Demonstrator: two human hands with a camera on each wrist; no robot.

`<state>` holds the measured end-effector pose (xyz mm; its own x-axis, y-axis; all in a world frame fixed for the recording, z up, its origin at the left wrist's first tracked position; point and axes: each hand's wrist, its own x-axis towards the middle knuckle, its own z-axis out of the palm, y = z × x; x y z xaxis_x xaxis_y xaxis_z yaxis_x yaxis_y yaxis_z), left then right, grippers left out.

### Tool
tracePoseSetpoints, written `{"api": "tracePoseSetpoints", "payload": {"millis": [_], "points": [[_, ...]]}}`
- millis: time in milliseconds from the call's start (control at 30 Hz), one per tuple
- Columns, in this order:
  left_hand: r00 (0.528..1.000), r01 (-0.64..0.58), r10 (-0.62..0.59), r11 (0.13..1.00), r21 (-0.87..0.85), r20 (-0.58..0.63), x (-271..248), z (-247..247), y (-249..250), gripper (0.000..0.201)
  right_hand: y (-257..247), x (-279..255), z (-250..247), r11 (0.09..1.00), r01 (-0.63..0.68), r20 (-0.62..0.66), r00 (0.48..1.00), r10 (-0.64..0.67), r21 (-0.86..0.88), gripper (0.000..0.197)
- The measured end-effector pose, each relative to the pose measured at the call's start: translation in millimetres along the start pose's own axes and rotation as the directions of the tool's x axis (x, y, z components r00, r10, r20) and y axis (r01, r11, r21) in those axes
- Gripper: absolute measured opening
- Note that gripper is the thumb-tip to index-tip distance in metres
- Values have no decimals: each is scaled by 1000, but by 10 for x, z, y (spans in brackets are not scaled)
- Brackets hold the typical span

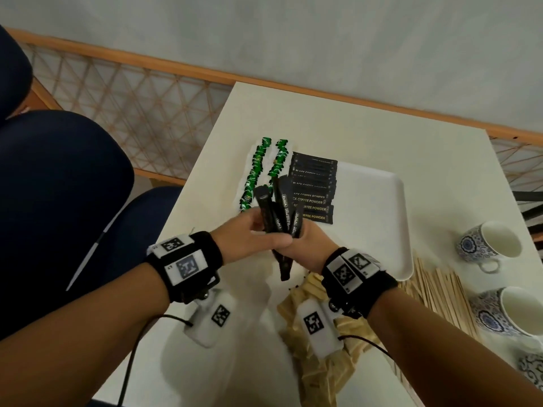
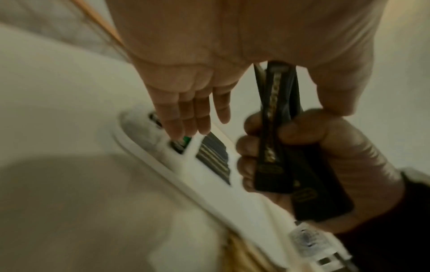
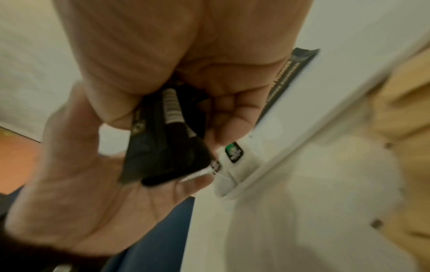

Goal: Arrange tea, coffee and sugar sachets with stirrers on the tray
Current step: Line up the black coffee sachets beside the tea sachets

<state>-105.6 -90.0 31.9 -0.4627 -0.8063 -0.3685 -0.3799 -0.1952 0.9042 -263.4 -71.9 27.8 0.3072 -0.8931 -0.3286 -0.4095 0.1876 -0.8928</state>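
This looks like a small tea corner in a home or guest room. A white table [image 1: 352, 136] stands near a plain pale wall [image 1: 293, 33]. On the right side are 2 blue-patterned ceramic cups [image 1: 487, 245]. On the left are dark blue cushioned seats [image 1: 58, 177], and behind them a wooden lattice rail [image 1: 132, 98] runs along the wall.

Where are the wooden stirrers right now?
In the head view the wooden stirrers lie fanned on the table, off the white tray, by its near right corner, with two patterned cups on their right.
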Motion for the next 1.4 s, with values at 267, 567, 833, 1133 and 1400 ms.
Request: {"api": "tracePoseSetpoints", "payload": {"millis": [267,567,833,1133,1400], "points": [[996,9,-62,784,-620,-65,361,147,310,32,-42,63,-307,1000,4,78,997,-2,-23,11],[972,7,-176,678,-735,-153,633,35,207,24,163,115,-595,972,-3,-150,988,39,235,20],[985,-19,-115,670,-742,-129,671,31,187,28,267,183,-692,964,-63,4,998,64,260,28],[968,39,-196,737,-675,-158,704,87,106,23,363,247,-722,998,1,-183,983,11,66,11],[935,117,-327,653,-748,-139,694,15,36,8,351,324,-950,956,-133,-254,965,65,-261,9]]}}
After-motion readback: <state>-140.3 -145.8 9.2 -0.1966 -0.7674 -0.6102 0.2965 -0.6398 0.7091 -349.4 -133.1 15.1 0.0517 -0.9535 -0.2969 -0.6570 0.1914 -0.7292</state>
